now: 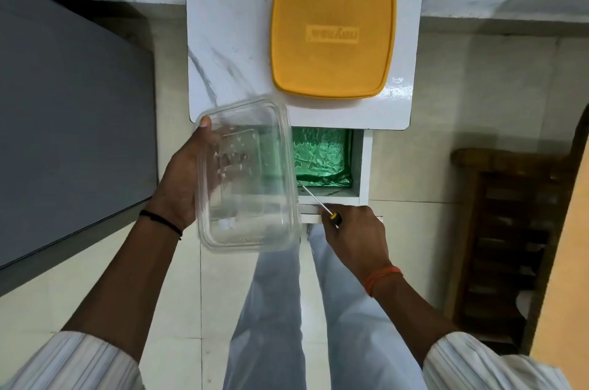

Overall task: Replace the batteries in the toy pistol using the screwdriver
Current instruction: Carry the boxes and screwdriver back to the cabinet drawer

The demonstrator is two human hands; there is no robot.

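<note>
- A white marble-look table (229, 39) stands over a pale tiled floor, with a yellow lid (333, 31) lying at 12 o'clock.
- Left hand (181, 179) grips a clear plastic box (248, 176) at 9 o'clock.
- Right hand (357, 230) is curled around the screwdriver (318, 203), its shaft pointing toward 10 o'clock.

Bare marble tabletop (232, 39) left of the yellow lid (331, 32); clear container (248, 176) over its near-left corner.
</note>
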